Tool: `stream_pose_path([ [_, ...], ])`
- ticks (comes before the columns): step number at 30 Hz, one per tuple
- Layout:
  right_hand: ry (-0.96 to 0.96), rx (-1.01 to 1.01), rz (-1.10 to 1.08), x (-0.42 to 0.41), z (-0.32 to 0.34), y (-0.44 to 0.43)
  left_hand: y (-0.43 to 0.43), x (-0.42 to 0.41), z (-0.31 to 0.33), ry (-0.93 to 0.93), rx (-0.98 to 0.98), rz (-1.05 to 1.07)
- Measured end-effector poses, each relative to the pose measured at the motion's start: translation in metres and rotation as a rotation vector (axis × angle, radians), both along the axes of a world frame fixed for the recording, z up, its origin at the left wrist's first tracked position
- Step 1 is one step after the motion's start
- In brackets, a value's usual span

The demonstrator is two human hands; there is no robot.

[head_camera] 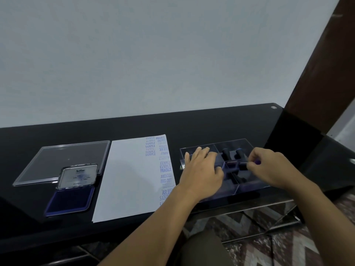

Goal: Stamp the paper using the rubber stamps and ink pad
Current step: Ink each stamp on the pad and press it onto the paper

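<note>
Head view: the left hand (201, 169) lies flat, fingers straight, on the clear tray (230, 141). The right hand (269, 167) pinches a small stamp (257, 162) inside it. The stamp is probably light and rigid, best held by its knob. Paper (130, 179) and open ink pad (71, 198) lie to the left.

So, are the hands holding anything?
The right hand pinches what looks like a small purple stamp by one end. The left hand lies flat on the clear tray, holding nothing.

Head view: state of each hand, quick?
Left hand: open, fingers flat on the clear plastic stamp tray.
Right hand: pinching a small purple rubber stamp.
</note>
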State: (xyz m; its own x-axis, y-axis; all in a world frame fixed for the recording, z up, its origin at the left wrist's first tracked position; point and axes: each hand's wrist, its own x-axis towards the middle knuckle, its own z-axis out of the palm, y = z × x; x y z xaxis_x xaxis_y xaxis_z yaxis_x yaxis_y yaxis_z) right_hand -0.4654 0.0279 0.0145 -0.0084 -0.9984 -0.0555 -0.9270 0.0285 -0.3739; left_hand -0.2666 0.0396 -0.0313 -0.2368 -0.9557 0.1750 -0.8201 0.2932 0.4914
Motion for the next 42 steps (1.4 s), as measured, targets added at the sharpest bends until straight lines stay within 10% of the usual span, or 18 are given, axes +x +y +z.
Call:
stream_pose_path([
  [29,0.252,0.136,0.027,0.012,-0.012,-0.010,0.001,0.028,-0.011,0.052,0.007,0.054],
  [42,0.016,0.007,0.235,0.081,-0.003,-0.009,0.007,0.077,-0.001,0.069,0.022,0.194],
])
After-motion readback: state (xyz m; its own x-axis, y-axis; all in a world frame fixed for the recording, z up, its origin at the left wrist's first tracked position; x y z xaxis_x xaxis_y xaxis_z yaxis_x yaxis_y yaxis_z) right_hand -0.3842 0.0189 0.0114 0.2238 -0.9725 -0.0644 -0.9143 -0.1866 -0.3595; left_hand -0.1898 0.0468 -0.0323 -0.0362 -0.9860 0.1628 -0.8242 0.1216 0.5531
